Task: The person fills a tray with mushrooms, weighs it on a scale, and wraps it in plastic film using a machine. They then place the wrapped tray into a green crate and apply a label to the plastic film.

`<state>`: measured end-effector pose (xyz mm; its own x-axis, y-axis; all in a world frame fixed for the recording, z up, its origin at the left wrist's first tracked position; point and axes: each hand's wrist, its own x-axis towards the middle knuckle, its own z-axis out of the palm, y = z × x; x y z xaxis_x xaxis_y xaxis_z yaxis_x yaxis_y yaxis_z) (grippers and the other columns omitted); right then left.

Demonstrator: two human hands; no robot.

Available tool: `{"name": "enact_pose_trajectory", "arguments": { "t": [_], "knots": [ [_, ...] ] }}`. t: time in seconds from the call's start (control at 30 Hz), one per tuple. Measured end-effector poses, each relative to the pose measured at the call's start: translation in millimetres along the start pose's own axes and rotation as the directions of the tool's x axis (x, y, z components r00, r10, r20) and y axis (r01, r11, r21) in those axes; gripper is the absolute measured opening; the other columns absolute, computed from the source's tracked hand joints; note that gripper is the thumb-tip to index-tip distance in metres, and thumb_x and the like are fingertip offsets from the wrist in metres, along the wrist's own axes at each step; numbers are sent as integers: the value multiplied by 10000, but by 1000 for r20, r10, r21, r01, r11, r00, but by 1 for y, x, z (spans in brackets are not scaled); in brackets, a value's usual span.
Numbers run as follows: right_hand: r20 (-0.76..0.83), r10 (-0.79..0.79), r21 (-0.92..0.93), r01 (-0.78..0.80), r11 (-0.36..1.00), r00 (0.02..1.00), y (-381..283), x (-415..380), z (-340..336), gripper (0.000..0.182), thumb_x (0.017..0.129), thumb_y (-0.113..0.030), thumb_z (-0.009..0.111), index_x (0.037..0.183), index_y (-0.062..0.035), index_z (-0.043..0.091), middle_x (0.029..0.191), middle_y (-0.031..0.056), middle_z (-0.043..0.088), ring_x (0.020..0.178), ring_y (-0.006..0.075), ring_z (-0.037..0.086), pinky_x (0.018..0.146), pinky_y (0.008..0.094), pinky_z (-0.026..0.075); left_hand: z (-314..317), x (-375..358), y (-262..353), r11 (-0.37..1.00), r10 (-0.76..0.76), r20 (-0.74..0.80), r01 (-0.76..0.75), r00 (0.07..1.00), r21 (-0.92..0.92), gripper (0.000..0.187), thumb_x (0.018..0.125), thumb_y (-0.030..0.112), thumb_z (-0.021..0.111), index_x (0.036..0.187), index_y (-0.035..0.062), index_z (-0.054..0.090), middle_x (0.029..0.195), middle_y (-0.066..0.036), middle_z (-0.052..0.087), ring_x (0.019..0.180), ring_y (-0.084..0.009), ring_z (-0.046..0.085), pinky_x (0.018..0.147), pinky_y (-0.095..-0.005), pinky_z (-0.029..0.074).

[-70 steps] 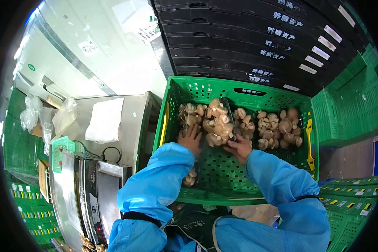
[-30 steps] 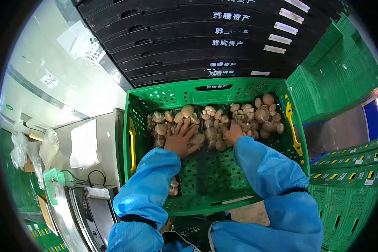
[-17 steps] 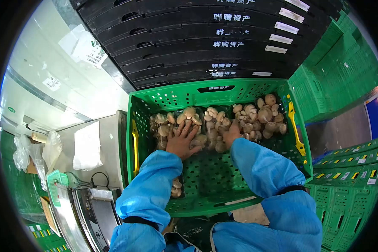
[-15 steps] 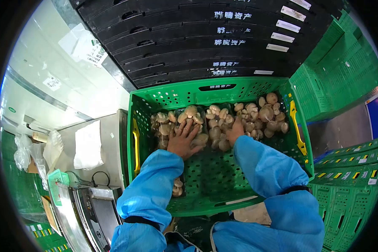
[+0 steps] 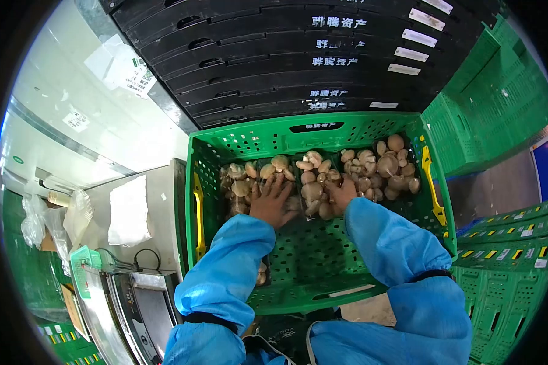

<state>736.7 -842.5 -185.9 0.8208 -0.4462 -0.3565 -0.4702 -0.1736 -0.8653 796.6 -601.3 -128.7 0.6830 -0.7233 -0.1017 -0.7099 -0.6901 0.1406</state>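
A green crate (image 5: 323,286) with yellow side handles holds packs of brown mushrooms (image 5: 388,165) along its far side. My left hand (image 5: 273,204) lies with spread fingers on the second pack from the left, holding nothing. Against the right part of the middle pack (image 5: 312,191) rests my right hand (image 5: 342,193), its fingers apart and partly among the mushrooms. More mushrooms (image 5: 262,274) show at the crate's near left, mostly behind my left sleeve.
Stacked black crates (image 5: 274,61) rise behind the green crate. On the left are a grey table (image 5: 161,201) with a white paper (image 5: 128,212), a scale (image 5: 143,316) and a small green basket (image 5: 82,274). Green crates (image 5: 499,304) stand at the right.
My left hand has shifted slightly right and up over its pack. My right hand has turned a little, and its fingers are more visible over the mushrooms.
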Motion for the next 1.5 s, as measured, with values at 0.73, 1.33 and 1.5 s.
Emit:
{"name": "enact_pose_trajectory", "arguments": {
  "t": [0.73, 1.33, 1.5],
  "knots": [
    [131, 85, -148, -65, 987, 988, -28, 13, -16, 551, 795, -346, 660, 1134, 69, 529, 1048, 231, 598, 932, 304, 598, 790, 387, 487, -1, 16, 29, 949, 139, -88, -158, 986, -274, 966, 711, 639, 622, 1450, 207, 173, 1515, -93, 92, 1360, -379, 174, 1043, -564, 282],
    [358, -382, -908, 414, 72, 852, -18, -60, -68, 909, 655, -423, 755, 1379, -88, 321, 1464, 168, 157, 1367, 362, 119, 1038, 562, 224, -5, 15, 31, 966, 155, -25, -157, 988, -205, 942, 715, 578, 638, 1425, 126, 215, 1491, -64, 189, 1362, -317, 194, 1097, -487, 228],
    [407, -243, -889, 443, 117, 880, -28, -59, -77, 784, 685, -352, 732, 1324, -56, 388, 1462, 167, 182, 1367, 385, 113, 1010, 556, 302, -2, 13, 30, 968, 142, -20, -143, 990, -204, 930, 722, 569, 638, 1423, 124, 219, 1494, -60, 180, 1365, -317, 185, 1104, -482, 225]
  ]
}}
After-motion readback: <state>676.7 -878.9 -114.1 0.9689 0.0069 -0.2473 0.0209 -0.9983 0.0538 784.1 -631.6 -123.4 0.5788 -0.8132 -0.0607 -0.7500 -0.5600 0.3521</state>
